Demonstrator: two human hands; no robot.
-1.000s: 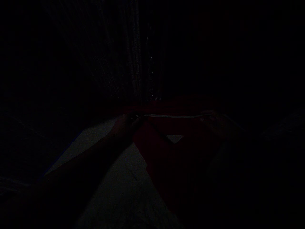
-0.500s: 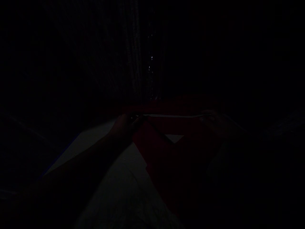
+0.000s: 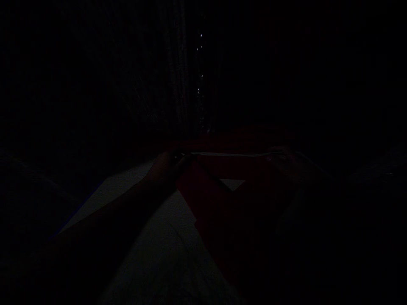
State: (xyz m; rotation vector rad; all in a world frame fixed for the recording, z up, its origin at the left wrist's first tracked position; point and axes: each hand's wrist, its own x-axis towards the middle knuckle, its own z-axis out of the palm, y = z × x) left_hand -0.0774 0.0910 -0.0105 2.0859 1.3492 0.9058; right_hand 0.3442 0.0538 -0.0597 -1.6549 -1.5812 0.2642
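Observation:
The picture is very dark. A red piece of fabric (image 3: 216, 207) lies spread over a pale, whitish surface (image 3: 171, 216). My left hand (image 3: 167, 166) is at the fabric's far left corner, with the fingers closed on its edge. My right hand (image 3: 288, 163) is dim at the far right end of the same edge and appears to pinch it. Between the two hands the edge runs nearly straight, with a thin pale line (image 3: 229, 154) along it. A small pale triangle shows in a gap of the fabric below that edge.
More dark red material (image 3: 235, 142) lies just beyond the hands. A blue strip (image 3: 79, 205) borders the pale surface on the left. Small bright specks (image 3: 202, 76) glint in the dark background. Most else is hidden by darkness.
My hands and the red fabric stay almost in the same place. Only the bright specks in the background differ slightly.

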